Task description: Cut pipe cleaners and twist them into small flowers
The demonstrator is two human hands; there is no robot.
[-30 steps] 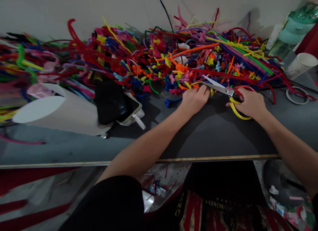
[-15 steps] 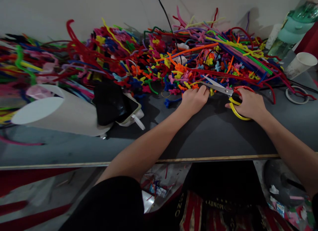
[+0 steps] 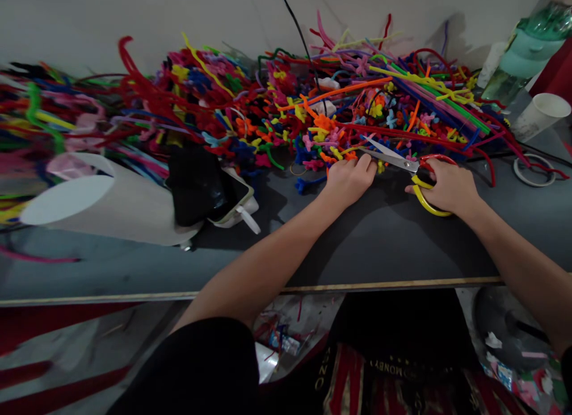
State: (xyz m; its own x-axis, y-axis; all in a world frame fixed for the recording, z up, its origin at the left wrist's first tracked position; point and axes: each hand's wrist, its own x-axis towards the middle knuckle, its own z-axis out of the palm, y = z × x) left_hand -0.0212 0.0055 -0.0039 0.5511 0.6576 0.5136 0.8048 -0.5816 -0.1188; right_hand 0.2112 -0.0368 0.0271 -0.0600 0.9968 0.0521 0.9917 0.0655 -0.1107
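Scissors (image 3: 397,160) with one red and one yellow handle loop are in my right hand (image 3: 451,186), fingers through the handles. Their blades are parted and point left toward my left hand (image 3: 351,178). That hand is closed, its fingertips pinched beside the lower blade's tip; whatever lies between them is hidden. Just beyond both hands spreads a heap of small shapes twisted from pipe cleaners (image 3: 326,122), in many colours. A blue twisted pipe cleaner piece (image 3: 308,184) lies on the dark table (image 3: 370,248) left of my left hand.
Long straight pipe cleaners (image 3: 447,96) lie over the heap at right. A white cylindrical container (image 3: 134,206) lies on its side at left, by a black phone-like object (image 3: 199,186). A paper cup (image 3: 538,120), green bottle (image 3: 513,66) and white ring (image 3: 531,181) are at right.
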